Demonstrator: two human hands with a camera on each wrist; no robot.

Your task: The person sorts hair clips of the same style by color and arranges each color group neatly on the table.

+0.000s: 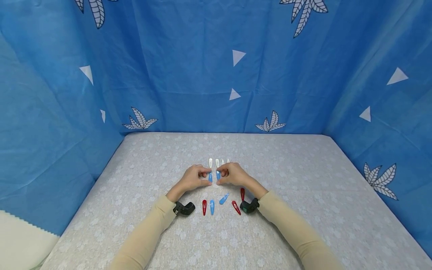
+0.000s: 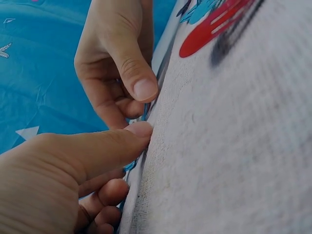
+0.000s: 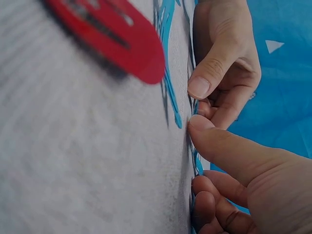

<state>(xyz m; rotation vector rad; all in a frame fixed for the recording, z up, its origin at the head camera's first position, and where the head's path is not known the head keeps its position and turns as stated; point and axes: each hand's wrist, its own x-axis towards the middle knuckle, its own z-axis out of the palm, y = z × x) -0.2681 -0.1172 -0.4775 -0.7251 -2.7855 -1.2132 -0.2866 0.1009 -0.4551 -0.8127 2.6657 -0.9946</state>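
Observation:
Near the middle of the table, my left hand (image 1: 194, 177) pinches a blue snap hair clip (image 1: 210, 177) between thumb and fingers, one at each end. Close beside it, my right hand (image 1: 235, 174) pinches another blue hair clip (image 1: 218, 175) the same way. Both clips point away from me, just below a row of several white hair clips (image 1: 210, 162). In the left wrist view the two thumbs come down right at the tabletop, and the fingers partly hide the clips.
Nearer to me lie a red hair clip (image 1: 204, 207), a blue one (image 1: 212, 207) and a slanted blue one (image 1: 224, 198). Two more red clips, one slanted (image 1: 236, 207) and one upright (image 1: 242, 193), lie by my right wrist. Blue curtains (image 1: 202, 75) enclose the patterned tablecloth (image 1: 287, 168).

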